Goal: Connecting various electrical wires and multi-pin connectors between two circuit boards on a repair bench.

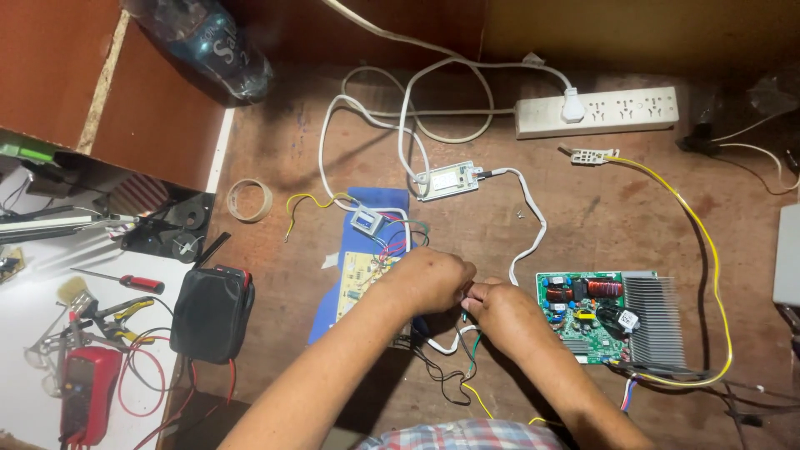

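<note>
Joining thin wires at the middle of a brown wooden worktop [583, 217], a person brings both hands together between two circuit boards, and the work looks to be at the stage of twisting or connecting wire ends. The left hand [433, 279] is curled nearly closed, its fingertips pinching something small that appears to be a wire end, though the knuckles hide the contact. The right hand [504, 312] is likewise closed to a narrow pinch, meeting the left fingertip to fingertip, with a green wire [472, 346] and a white wire [450, 346] trailing down from beneath it toward the near edge. Just left of the hands lies a yellowish circuit board [357, 279] on a blue sheet [329, 321], fed by red, blue and green leads from a small grey transformer [365, 221]. Just right of them sits a green control board [579, 317] fixed to a finned aluminium heat sink [654, 321], looped by a yellow cable [708, 250]. Farther off are a white power strip [621, 110], a white adapter box [448, 180] and a roll of tape [249, 200]; at far left, a red multimeter [83, 392], a screwdriver [125, 281] and a black pouch [212, 312]. Any next move would seem to call for a steady, fine pinch, keeping the bared ends aligned and clear of both boards.
</note>
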